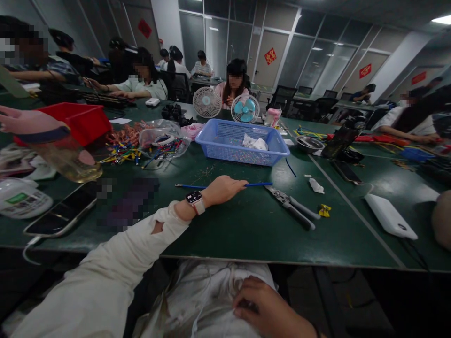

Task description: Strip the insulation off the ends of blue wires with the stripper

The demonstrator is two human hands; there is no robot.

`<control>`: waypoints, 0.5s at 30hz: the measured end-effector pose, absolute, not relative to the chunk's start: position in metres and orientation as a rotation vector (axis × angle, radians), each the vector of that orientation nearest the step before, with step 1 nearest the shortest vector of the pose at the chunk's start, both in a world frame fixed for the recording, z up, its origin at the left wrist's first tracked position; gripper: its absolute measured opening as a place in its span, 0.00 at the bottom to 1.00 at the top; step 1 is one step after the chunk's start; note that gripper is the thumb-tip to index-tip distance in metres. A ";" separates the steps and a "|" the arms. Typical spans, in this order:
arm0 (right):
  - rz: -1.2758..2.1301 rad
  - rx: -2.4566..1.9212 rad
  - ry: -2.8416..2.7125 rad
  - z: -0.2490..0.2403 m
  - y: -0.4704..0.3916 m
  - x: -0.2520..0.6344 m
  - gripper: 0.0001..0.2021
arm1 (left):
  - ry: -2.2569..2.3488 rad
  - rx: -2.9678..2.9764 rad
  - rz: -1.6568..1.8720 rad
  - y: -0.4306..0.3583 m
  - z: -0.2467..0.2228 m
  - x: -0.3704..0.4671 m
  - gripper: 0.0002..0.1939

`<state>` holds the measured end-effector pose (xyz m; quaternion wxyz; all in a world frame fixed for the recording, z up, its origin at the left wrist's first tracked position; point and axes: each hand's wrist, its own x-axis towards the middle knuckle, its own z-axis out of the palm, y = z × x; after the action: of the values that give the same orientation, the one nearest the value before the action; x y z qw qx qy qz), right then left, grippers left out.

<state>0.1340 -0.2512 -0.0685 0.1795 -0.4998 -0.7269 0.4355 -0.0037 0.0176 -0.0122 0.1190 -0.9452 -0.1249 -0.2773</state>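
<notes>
My left hand (225, 188) is closed on a blue wire (259, 184) just above the green table. One end of the wire sticks out past my fingertips; the other, with a metal terminal, shows left of my wrist. Crimping pliers (287, 202) with grey handles lie right of that hand, their jaws close to the wire's right end. Down at my lap, my right hand (262, 300) has its fingers curled in toward the thumb, resting against light clothing (211, 286). Nothing shows in it.
A blue basket (239, 157) with crumpled white tissue stands ahead. Bundled wires (127, 145) and a red bin (82, 123) are at left, near a bottle (66, 157) and a phone (65, 211). A white power bank (391, 216) lies right. Several people sit around.
</notes>
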 end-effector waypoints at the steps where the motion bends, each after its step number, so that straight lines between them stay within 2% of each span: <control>1: 1.221 -1.423 -2.018 -0.065 -0.252 0.137 0.04 | -0.366 -2.763 -0.811 0.017 -0.012 -0.004 0.16; 4: 1.140 -1.416 -1.911 -0.050 -0.255 0.146 0.08 | -0.376 -2.776 -0.779 0.017 -0.011 -0.004 0.16; 10: 0.817 -1.230 -2.177 -0.007 -0.267 0.148 0.12 | -0.386 -2.797 -0.737 0.016 -0.010 -0.004 0.16; 13: 1.110 -1.135 -2.203 0.006 -0.262 0.140 0.15 | -0.368 -2.784 -0.760 0.016 -0.011 -0.003 0.16; 15: 1.262 -1.243 -2.171 0.006 -0.256 0.139 0.22 | -0.356 -2.772 -0.776 0.016 -0.012 -0.003 0.16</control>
<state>0.1387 -0.2563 0.0058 0.1691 -0.4371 -0.7636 0.4440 -0.0033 0.0162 -0.0115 0.1205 -0.9487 -0.1218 -0.2656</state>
